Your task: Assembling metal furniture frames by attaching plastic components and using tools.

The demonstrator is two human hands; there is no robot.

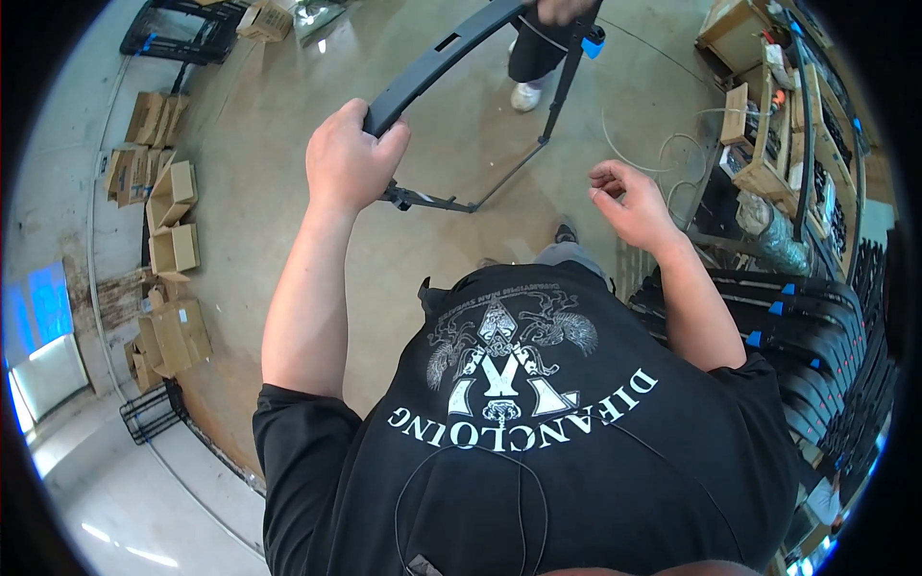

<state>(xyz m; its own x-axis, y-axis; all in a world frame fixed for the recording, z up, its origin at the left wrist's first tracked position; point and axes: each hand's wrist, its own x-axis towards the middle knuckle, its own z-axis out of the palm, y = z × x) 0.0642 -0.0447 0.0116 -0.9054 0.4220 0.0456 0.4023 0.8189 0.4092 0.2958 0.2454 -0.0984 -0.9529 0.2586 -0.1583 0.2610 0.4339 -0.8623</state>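
Note:
My left hand (352, 158) is wrapped round the near end of a long dark-grey bar, part of a metal frame (437, 67) held above the floor. Thinner folding legs (509, 178) hang below it, and a blue fitting (594, 43) sits near its far corner. At the top edge, another person's hand (565, 10) is at the frame's far end. Apart from the frame, my right hand (631, 204) hovers before my body, fingers loosely curled and nothing visible in them.
The other person's white shoe (525, 96) is beyond the frame. At right stand a wooden shelf (768, 144) with parts and a stack of dark frames (788, 355). Loose pale cable (677, 154) lies on the floor. Cardboard boxes (176, 336) line the left wall.

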